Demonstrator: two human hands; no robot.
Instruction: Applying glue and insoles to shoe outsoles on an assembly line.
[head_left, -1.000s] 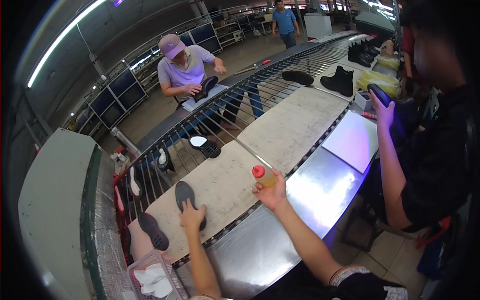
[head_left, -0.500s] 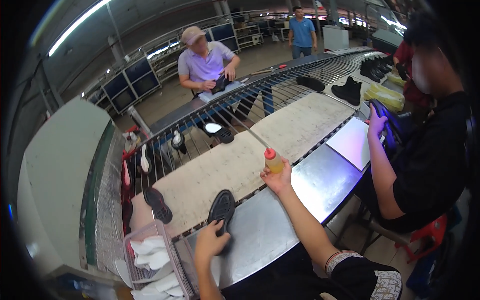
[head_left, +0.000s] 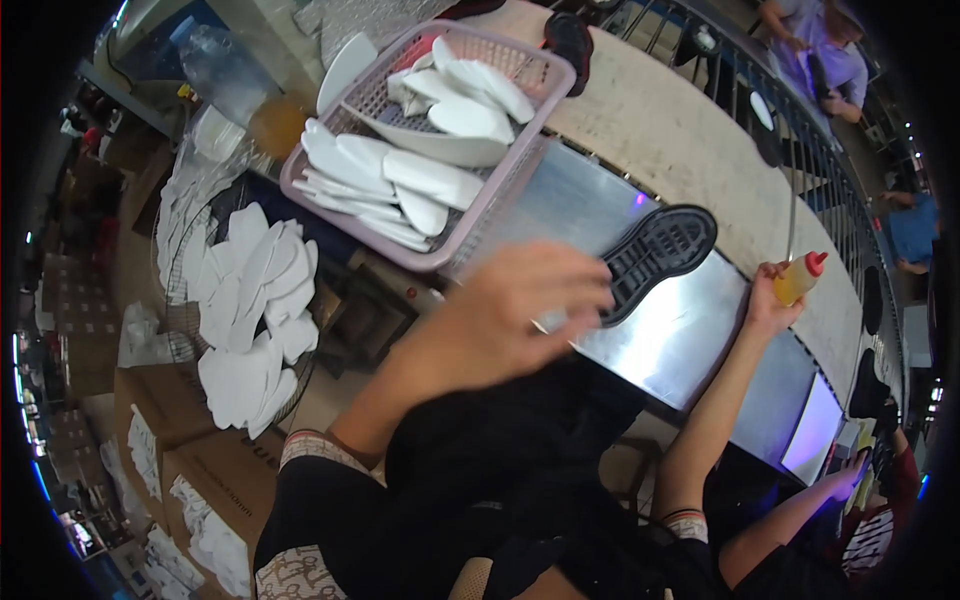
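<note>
A black shoe sole point(head_left: 662, 250) lies tread up on the shiny metal table point(head_left: 655, 350). My left hand point(head_left: 515, 315) is in front of the sole's near end, smeared by motion; whether it touches the sole I cannot tell. Farther right, my right hand point(head_left: 768, 308) is wrapped round a squeeze bottle point(head_left: 791, 285) with a red cap and yellow liquid, tilted above the table's far edge. A pink plastic basket point(head_left: 425, 260) stands left of the sole, with white insole-shaped pieces point(head_left: 430, 185) piled in its two compartments.
A pale conveyor belt point(head_left: 690, 110) curves beyond the table, carrying another dark sole point(head_left: 568, 48). More white pieces point(head_left: 255, 310) fill a wire basket at left, near cardboard boxes point(head_left: 215, 480). A clear bottle point(head_left: 225, 75) stands behind. A co-worker's hand point(head_left: 848, 480) shows at lower right.
The view has swung down and to the left, bringing the baskets into fuller sight. My left hand has shifted off the sole's middle toward its near end. The right hand still holds the bottle.
</note>
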